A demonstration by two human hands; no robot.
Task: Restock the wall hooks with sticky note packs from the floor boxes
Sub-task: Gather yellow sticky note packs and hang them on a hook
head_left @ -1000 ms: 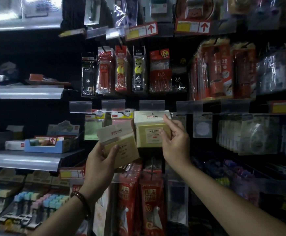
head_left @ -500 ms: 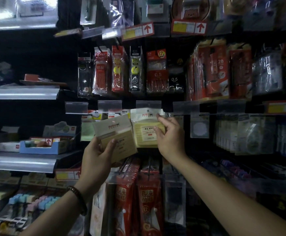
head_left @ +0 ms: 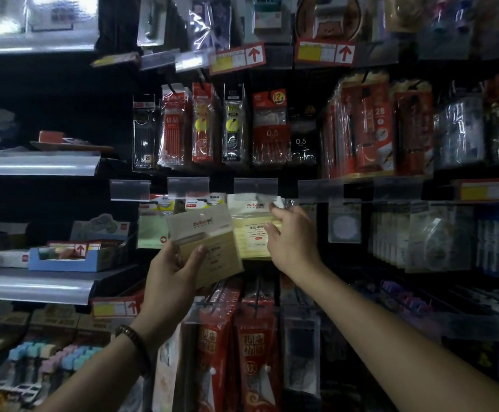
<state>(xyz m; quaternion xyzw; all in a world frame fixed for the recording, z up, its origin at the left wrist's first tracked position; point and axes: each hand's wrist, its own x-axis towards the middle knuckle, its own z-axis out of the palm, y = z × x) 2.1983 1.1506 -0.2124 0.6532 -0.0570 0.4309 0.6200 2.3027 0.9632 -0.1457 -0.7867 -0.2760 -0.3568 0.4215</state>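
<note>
My left hand point(head_left: 173, 273) grips a tan sticky note pack point(head_left: 209, 245) in front of the wall, thumb across its front. Just to its right, a pale yellow sticky note pack point(head_left: 249, 227) hangs at a wall hook under a clear label holder point(head_left: 255, 187). My right hand point(head_left: 292, 237) pinches this pack at its right edge, fingers up by its white header. Green and white sticky note packs point(head_left: 153, 226) hang on the hooks to the left, partly hidden by the tan pack.
Pen and refill packs point(head_left: 212, 126) hang on the row above, red packs point(head_left: 254, 352) on the row below. Grey shelves point(head_left: 34, 285) on the left carry a blue display box point(head_left: 63, 257). Clear tape packs point(head_left: 426, 236) fill the hooks to the right.
My right hand has slid the yellow pack up and back toward the hook under the label holder. The left hand with the tan pack has stayed about where it was.
</note>
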